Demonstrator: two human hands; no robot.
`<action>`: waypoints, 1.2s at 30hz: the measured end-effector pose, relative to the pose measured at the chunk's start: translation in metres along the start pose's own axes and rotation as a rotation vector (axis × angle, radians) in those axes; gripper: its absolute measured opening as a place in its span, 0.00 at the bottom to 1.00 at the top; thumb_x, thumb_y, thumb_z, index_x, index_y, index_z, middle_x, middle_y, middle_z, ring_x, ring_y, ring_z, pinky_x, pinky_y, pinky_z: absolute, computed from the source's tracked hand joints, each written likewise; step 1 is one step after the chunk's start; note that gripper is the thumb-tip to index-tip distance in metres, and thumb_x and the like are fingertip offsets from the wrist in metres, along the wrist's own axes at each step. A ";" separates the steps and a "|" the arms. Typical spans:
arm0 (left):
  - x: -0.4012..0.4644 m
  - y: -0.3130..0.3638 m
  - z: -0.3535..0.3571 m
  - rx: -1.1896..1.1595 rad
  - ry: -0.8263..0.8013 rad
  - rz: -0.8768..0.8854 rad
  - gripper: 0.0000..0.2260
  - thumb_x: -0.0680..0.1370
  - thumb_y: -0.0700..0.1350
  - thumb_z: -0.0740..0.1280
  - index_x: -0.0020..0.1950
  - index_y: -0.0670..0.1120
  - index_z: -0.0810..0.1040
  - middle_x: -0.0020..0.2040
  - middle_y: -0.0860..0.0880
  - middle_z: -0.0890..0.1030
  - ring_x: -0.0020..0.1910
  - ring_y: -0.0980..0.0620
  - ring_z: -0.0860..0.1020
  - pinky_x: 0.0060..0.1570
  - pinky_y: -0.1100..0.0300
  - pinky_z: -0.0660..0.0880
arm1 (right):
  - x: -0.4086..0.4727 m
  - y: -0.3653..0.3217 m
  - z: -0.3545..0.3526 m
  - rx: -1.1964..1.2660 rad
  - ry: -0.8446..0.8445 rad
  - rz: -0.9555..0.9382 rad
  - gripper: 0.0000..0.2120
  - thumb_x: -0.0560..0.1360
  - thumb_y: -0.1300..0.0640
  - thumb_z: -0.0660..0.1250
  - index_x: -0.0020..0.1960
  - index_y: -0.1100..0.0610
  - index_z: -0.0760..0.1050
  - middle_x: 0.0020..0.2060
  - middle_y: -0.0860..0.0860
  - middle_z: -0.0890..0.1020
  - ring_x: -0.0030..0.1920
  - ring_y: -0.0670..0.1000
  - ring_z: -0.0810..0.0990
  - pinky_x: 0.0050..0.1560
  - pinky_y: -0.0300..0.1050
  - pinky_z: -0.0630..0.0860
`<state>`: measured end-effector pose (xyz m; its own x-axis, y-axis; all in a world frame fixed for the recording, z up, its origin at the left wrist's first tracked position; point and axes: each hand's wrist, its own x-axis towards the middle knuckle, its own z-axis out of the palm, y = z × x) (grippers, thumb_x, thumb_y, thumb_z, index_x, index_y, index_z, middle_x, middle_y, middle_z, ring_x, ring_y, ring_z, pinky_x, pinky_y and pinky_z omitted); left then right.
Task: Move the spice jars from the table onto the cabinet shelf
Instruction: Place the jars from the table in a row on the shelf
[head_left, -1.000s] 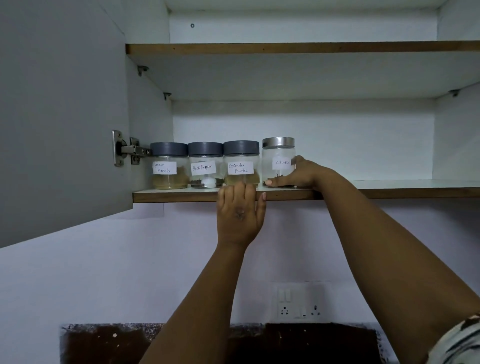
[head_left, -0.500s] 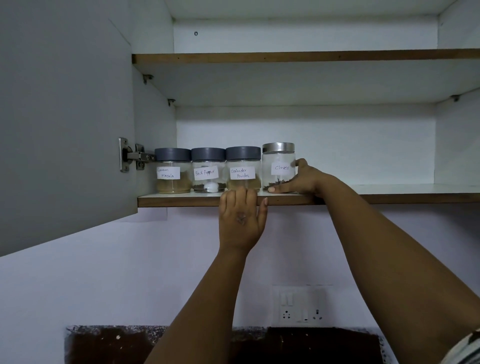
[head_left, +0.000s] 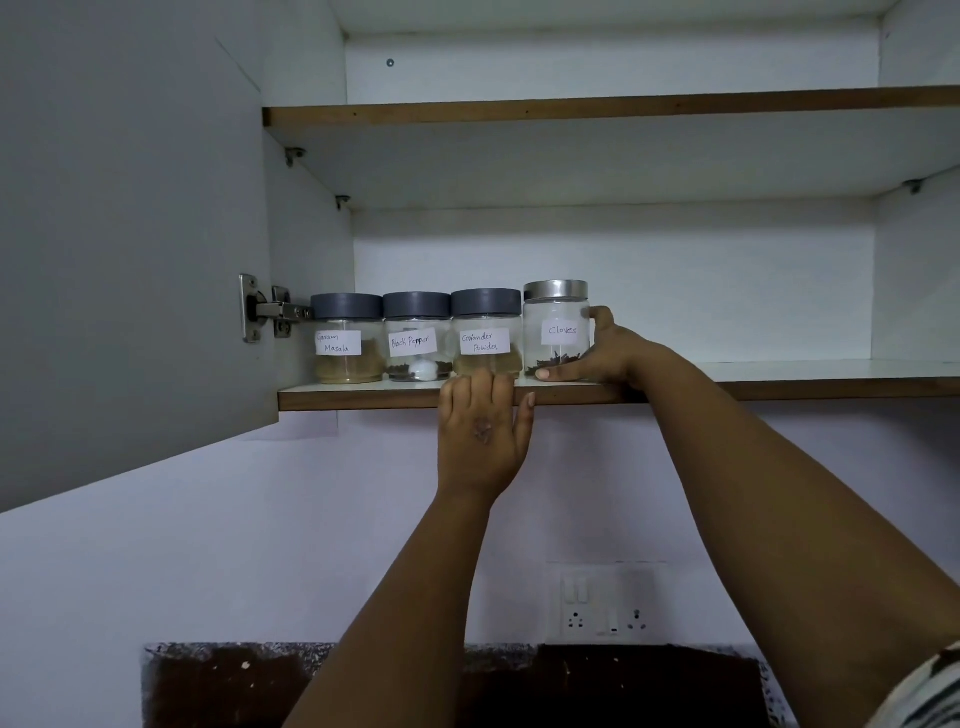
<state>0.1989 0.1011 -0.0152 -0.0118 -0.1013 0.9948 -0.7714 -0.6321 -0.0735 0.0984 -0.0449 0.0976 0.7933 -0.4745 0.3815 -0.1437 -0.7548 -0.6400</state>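
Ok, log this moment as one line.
stage: placing last jar | right hand: grips cloves jar on shelf | left hand: rests on shelf edge | row: four jars

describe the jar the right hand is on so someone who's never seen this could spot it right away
Look at the lower shelf of the open wall cabinet, where four labelled glass jars stand in a row at its left end. The cloves jar is the rightmost, gripped by the right hand. It alone has a shiny metal lid; the others have grey lids.
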 end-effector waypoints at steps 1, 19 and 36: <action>0.000 -0.001 -0.002 -0.002 -0.007 0.008 0.14 0.81 0.52 0.57 0.49 0.44 0.76 0.45 0.46 0.75 0.45 0.46 0.73 0.55 0.54 0.66 | -0.002 -0.001 -0.001 -0.004 0.012 -0.006 0.56 0.64 0.44 0.79 0.78 0.54 0.45 0.69 0.53 0.70 0.67 0.55 0.70 0.63 0.45 0.66; -0.087 0.039 -0.049 -0.419 -0.343 -0.321 0.21 0.80 0.43 0.62 0.73 0.42 0.67 0.74 0.41 0.64 0.73 0.41 0.63 0.69 0.49 0.64 | -0.146 0.109 0.048 -0.502 0.495 -0.093 0.31 0.76 0.40 0.62 0.75 0.50 0.60 0.76 0.54 0.58 0.75 0.59 0.55 0.70 0.61 0.59; -0.428 0.182 -0.166 -0.564 -1.418 -0.792 0.21 0.77 0.49 0.67 0.67 0.43 0.70 0.62 0.44 0.74 0.64 0.47 0.71 0.60 0.58 0.68 | -0.408 0.301 0.211 -0.584 -0.256 0.386 0.36 0.70 0.39 0.69 0.72 0.51 0.61 0.71 0.57 0.61 0.71 0.61 0.60 0.66 0.57 0.64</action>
<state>-0.0427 0.1569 -0.4423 0.7411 -0.6662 -0.0837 -0.4265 -0.5633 0.7077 -0.1434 0.0170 -0.3914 0.7254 -0.6882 -0.0114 -0.6744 -0.7073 -0.2117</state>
